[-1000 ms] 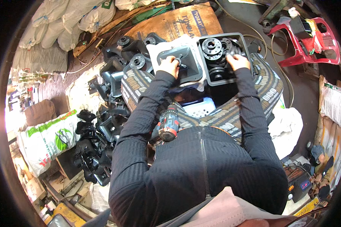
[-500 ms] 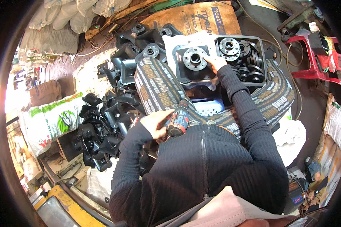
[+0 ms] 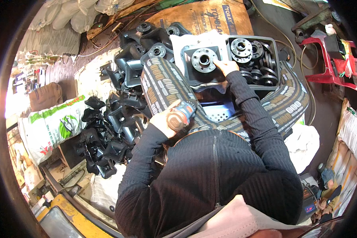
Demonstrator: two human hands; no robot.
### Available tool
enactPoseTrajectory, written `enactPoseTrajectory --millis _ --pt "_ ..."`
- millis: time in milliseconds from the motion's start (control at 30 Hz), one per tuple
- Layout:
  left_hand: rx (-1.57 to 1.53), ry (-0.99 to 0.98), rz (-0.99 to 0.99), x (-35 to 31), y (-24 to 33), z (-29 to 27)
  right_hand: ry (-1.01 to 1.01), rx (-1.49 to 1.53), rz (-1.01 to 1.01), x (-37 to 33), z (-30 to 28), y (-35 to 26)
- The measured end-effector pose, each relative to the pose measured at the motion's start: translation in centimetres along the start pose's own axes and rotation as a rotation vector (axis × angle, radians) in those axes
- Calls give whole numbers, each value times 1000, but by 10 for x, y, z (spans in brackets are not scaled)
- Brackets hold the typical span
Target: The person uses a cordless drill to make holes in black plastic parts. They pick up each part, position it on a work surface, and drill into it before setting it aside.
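Tilted and raised since half a second ago, the drill [image 3: 180, 116] sits with the left hand [image 3: 162, 121] curled around it. Right hand [image 3: 227, 67] pinches the right edge of the flange [image 3: 204, 68], which lies mid-way between the corners of a square black housing [image 3: 207, 81]. Best keep it level and steady. It looks grey, metallic, round, dark-bored, with small holes ringing its face.

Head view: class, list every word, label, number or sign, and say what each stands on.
Brown sheet, top: large dark lettering and a blue printed block; wording not copied here.
White sack, left: red and green print; wording not copied here.
Patterned cushion: repeated letter-like marks, too blurred to read surely.
Small blue panel, lower right: red marks, too small to read.
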State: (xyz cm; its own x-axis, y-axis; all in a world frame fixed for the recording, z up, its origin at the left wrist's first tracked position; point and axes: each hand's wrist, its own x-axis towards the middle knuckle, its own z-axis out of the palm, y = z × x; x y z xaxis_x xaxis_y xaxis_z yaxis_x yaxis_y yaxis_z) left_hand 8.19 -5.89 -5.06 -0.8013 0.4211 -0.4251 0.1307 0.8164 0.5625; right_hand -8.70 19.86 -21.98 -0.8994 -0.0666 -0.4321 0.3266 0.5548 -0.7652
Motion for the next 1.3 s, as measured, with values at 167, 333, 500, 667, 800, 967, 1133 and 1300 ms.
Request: enactPoseTrajectory --millis 167,333,500,667,800,967,1133,1300 --pt "-98 239 -22 -4 6 -27 21 249 -23 3 -3 33" --pt "122 427 237 11 36 -63 -613 1479 327 -57 -38 -8" --pt "77 366 217 22 54 -66 -561 1746 292 -82 -22 -41" --pt "-56 234 165 24 67 -65 -622 2052 311 -83 -9 -43" --pt "-66 221 156 21 70 -58 -600 1935 145 -83 2 -35" --pt "-18 165 122 26 66 -58 -450 1863 327 -93 -10 -61" --pt "-220 275 57 27 66 -47 -529 1813 303 -93 -5 -43" --pt "-138 233 50 29 73 -48 -504 1763 313 -90 1 -39"
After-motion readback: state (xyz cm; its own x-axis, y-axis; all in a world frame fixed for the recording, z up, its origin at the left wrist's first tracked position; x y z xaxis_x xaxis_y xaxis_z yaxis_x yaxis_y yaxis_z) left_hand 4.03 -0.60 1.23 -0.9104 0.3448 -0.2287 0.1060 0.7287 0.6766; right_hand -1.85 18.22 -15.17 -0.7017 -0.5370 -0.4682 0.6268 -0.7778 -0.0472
